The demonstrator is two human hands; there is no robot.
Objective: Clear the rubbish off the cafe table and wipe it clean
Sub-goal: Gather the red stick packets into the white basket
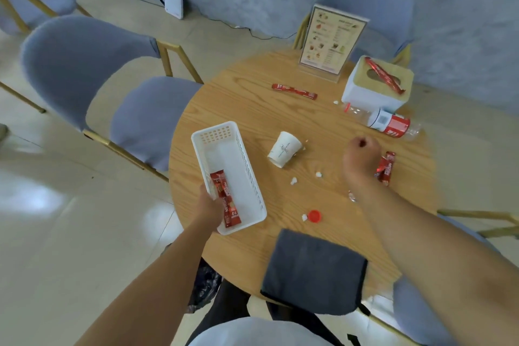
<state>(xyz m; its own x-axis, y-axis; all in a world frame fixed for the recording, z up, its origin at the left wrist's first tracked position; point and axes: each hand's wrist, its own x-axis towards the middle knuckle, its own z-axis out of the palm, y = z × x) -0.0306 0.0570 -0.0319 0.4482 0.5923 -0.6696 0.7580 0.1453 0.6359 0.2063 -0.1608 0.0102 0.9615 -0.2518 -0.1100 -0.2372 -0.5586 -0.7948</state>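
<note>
On the round wooden table (pixel 252 109), my left hand (pixel 209 205) grips the near rim of a white plastic basket (pixel 233 154) with red coffee sachets (pixel 227 202) inside. My right hand (pixel 361 154) hovers over the right side with curled fingers and nothing visible in it, just left of two red sachets (pixel 387 167). A tipped paper cup (pixel 283 149) lies mid-table. Also on the table are an empty plastic bottle (pixel 384 122), its red cap (pixel 314 216), another sachet (pixel 293 91), white paper scraps (pixel 293 180) and a folded dark cloth (pixel 314 270) at the near edge.
A white tissue box (pixel 362 93) with a sachet (pixel 384 78) on top and a menu stand (pixel 331 39) occupy the far right. Blue chairs (pixel 84 64) surround the table. A black bag (pixel 205 284) hangs below the near edge.
</note>
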